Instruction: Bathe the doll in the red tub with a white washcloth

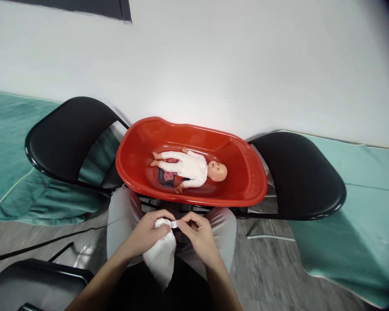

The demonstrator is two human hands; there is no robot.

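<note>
White cloth (162,255): held over the lap, just in front of the tub, hanging down between both hands.
Left chair (68,138): black, seen left of the tub, a teal sheet (6,142) spread behind it.
Left hand (148,235): closed on the top of the cloth, near the tub's front rim.
Tub (139,142): red, set across the chairs against the white wall.
Doll (191,167): laid on its back inside the tub, dressed in white, head to the right.
Right hand (198,235): pinched on a small tag (174,223) at the cloth's top edge.
Right chair (301,177): black, just right of the tub.
</note>
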